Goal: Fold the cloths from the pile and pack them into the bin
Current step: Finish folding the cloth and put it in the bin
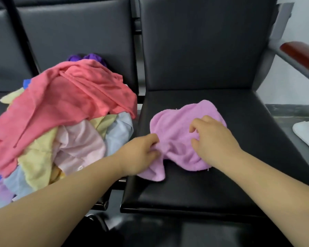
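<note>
A crumpled lilac cloth [177,125] lies on the black seat [239,157] of the right chair. My left hand [141,154] pinches the cloth's near left edge. My right hand [212,138] grips a bunched fold on its right side, fingers curled into the fabric. On the left seat sits the pile of cloths [61,122]: a large coral cloth on top, with yellow, pale pink, light blue, lilac and purple ones under and behind it. A white corner [307,134] at the right edge may be the bin; I cannot tell.
Black padded backrests [203,41] rise behind both seats. A metal armrest with a reddish wooden top [300,52] juts out at the right. A gap with metal frame parts [114,189] separates the two seats.
</note>
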`<control>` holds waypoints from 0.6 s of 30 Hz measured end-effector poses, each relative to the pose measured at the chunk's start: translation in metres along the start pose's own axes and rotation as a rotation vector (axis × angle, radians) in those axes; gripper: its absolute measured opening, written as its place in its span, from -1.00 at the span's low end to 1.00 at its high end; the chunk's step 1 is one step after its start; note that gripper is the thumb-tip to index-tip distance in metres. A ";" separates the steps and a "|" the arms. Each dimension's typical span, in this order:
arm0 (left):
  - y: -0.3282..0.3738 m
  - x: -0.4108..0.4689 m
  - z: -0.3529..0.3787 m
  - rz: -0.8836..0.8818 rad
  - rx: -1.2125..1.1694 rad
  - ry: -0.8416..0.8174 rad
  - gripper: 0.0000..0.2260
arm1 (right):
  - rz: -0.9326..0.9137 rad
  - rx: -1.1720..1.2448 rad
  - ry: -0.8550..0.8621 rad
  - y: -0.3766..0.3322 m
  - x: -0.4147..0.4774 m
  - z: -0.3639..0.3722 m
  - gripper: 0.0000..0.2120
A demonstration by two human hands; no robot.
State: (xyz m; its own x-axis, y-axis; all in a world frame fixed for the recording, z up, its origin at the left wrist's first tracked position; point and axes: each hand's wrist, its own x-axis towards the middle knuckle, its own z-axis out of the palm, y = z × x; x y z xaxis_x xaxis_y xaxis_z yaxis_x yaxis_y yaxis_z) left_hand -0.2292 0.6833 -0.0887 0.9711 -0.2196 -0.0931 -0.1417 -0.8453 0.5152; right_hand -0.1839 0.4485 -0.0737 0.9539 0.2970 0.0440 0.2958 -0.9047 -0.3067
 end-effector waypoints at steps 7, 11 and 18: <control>0.014 0.021 -0.008 -0.164 -0.773 0.058 -0.84 | -0.098 0.314 -0.286 -0.017 -0.019 0.009 -0.74; 0.024 0.026 -0.013 -0.072 -0.903 0.026 -0.75 | 0.043 0.330 -0.212 -0.009 -0.010 0.007 -0.83; 0.039 0.028 -0.023 -0.055 -1.285 -0.165 -0.90 | -0.049 0.565 -0.147 -0.007 -0.004 -0.001 -0.85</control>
State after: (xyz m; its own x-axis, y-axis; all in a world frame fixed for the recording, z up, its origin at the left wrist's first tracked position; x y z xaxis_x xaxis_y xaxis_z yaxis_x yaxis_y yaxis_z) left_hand -0.2028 0.6558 -0.0514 0.9219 -0.3343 -0.1956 0.2708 0.1951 0.9427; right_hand -0.1894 0.4537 -0.0708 0.9107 0.4101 -0.0486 0.2281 -0.5977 -0.7686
